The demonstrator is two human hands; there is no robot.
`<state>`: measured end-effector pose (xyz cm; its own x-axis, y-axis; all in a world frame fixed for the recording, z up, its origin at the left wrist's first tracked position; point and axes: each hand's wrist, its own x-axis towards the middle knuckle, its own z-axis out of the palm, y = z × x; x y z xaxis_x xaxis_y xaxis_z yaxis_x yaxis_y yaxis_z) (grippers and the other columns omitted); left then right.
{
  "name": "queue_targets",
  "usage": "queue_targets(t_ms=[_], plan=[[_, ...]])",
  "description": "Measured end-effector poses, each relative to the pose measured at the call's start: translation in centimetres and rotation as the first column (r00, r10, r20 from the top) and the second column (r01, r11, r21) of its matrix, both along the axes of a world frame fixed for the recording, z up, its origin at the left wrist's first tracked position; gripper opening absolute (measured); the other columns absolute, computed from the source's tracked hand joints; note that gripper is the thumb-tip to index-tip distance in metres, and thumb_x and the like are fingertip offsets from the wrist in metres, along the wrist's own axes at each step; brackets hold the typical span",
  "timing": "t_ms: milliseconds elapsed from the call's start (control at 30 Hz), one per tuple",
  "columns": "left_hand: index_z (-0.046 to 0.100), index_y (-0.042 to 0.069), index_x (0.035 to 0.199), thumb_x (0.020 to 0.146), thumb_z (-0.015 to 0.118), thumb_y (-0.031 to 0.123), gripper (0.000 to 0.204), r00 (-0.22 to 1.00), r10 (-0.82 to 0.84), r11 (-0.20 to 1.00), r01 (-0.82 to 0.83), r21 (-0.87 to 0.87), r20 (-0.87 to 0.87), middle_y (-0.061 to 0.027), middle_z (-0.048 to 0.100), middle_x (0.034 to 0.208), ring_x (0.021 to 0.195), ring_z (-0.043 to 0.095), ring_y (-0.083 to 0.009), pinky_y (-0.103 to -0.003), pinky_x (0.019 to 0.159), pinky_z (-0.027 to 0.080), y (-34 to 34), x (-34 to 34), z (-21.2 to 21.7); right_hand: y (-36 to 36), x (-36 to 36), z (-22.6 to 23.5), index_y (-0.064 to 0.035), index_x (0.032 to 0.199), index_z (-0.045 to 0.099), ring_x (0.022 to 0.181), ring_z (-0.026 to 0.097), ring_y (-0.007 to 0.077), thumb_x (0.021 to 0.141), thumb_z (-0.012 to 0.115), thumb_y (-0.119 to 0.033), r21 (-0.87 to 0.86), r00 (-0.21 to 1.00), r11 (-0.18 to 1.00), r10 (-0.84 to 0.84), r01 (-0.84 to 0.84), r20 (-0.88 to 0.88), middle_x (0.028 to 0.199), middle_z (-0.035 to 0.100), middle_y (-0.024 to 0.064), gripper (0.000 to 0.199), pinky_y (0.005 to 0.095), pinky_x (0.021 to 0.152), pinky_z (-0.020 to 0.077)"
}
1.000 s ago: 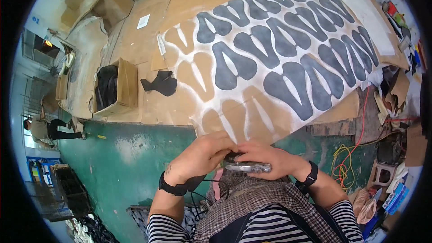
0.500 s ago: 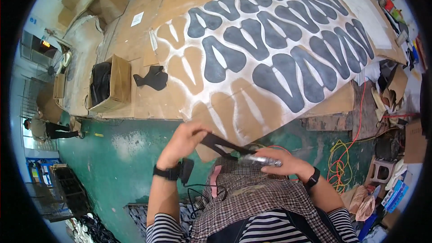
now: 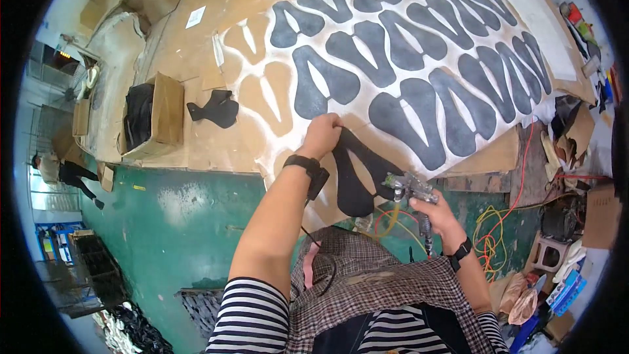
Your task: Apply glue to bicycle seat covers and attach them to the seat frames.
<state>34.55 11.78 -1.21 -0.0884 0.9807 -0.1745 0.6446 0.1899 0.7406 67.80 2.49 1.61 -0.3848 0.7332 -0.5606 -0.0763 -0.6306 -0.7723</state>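
My left hand (image 3: 322, 135) is closed on the upper end of a black V-shaped cutout (image 3: 354, 187), made of what looks like fabric or foam. The piece hangs over the near edge of the table, above tan outlines left bare amid white overspray. In my right hand (image 3: 438, 214) is a metal spray gun (image 3: 414, 188), its front end close to the cutout's right leg. Rows of similar dark grey cutouts (image 3: 406, 118) lie across the whitened cardboard (image 3: 367, 101), beyond and right of my left hand.
A cardboard box (image 3: 169, 115) of black material stands at the left, beside a loose black piece (image 3: 217, 110). Red and yellow hoses (image 3: 488, 233) coil on the green floor at right, near a stool (image 3: 549, 254). Another person (image 3: 62, 174) is far left.
My left hand has moved forward and right with the black cutout, which now hangs spread over the table edge. The spray gun has turned more upright in my right hand.
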Motion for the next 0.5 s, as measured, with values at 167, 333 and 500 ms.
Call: queue_targets(t_ms=[167,333,500], plan=[[0.070,0.003,0.091,0.078,0.066,0.010,0.014,0.987,0.017,0.994,0.001,0.113,-0.157,-0.0167,0.070,0.087,0.083,0.067,-0.0341,-0.041,0.075,0.053,2.2,0.8,-1.3,1.4,0.4,-0.6,-0.0006,0.116,0.062,0.091,0.061,0.0125,0.084,0.075,-0.016,-0.005,0.999,0.999,-0.032,0.032,0.014,0.104,0.066,0.0034,0.039,0.0293,0.081,0.0501],[0.070,0.003,0.089,0.078,0.067,0.011,0.013,0.976,0.007,0.993,0.019,0.120,-0.218,-0.0157,0.070,0.087,0.083,0.067,-0.0343,-0.042,0.076,0.053,3.4,1.1,-2.2,2.5,0.1,-0.9,-0.0001,0.116,0.061,0.089,0.061,0.0125,0.085,0.073,-0.015,0.019,0.995,0.995,-0.102,0.102,-0.014,0.103,0.066,0.0034,0.037,0.0293,0.080,0.0505],[0.070,0.004,0.084,0.077,0.069,0.010,0.010,0.961,-0.005,0.981,0.058,0.183,-0.276,-0.0139,0.070,0.085,0.084,0.064,-0.0345,-0.043,0.077,0.052,4.2,1.5,-2.9,3.1,0.7,-1.4,0.0000,0.116,0.061,0.088,0.062,0.0121,0.087,0.070,-0.011,0.008,0.994,0.994,-0.106,0.106,0.009,0.101,0.066,0.0032,0.032,0.0288,0.079,0.0512]])
